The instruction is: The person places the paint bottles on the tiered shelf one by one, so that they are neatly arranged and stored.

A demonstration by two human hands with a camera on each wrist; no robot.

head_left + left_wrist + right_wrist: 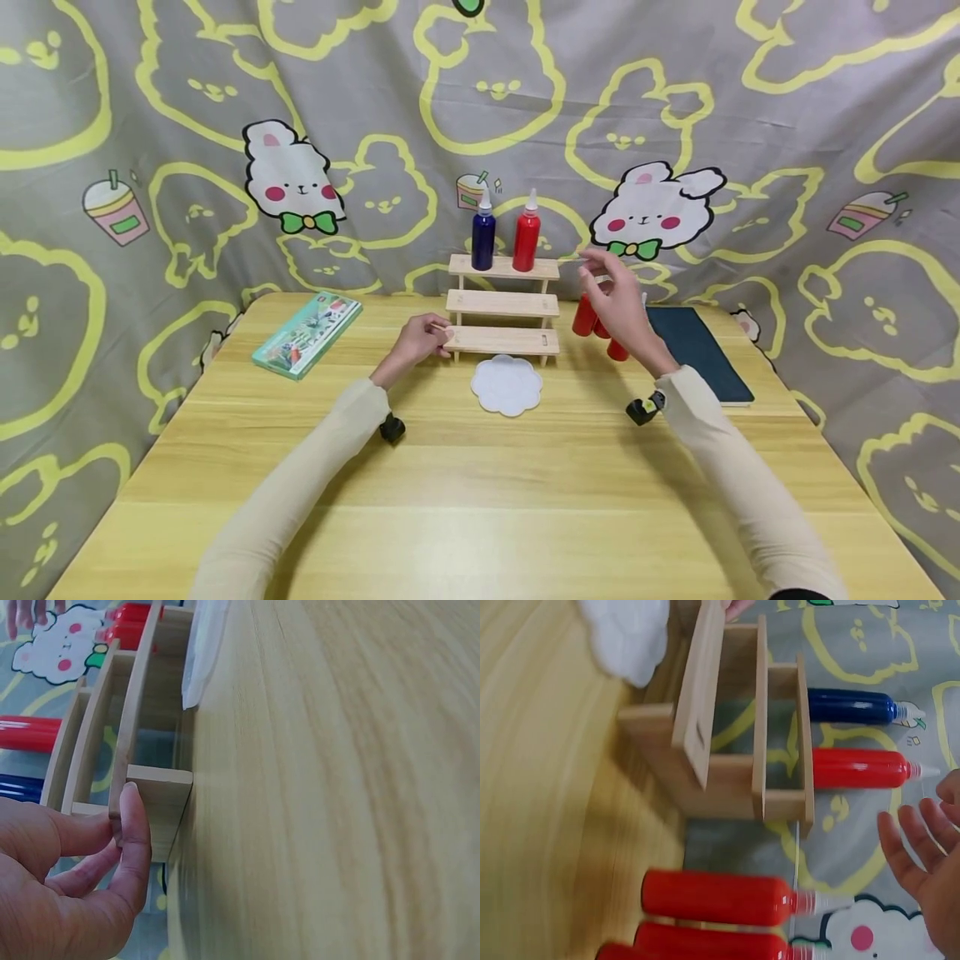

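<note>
A three-step wooden rack [502, 302] stands toward the back of the table. My left hand [422, 340] pinches the left end of its lowest step, thumb on one face and fingers [133, 832] on the other. On the top step a dark blue squeeze bottle [483, 237] and a red squeeze bottle [527, 239] stand upright, white nozzles up. My right hand [618, 304] is raised right of the rack, fingers loosely bent with nothing in them. Below it three more red bottles [712, 897] stand on the table, partly hidden by that hand in the head view.
A white flower-shaped mat [507, 385] lies in front of the rack. At the left is a flat green printed box [307, 333], and at the right a dark flat board or book [697, 354]. A patterned curtain [382, 100] hangs behind the table [487, 517].
</note>
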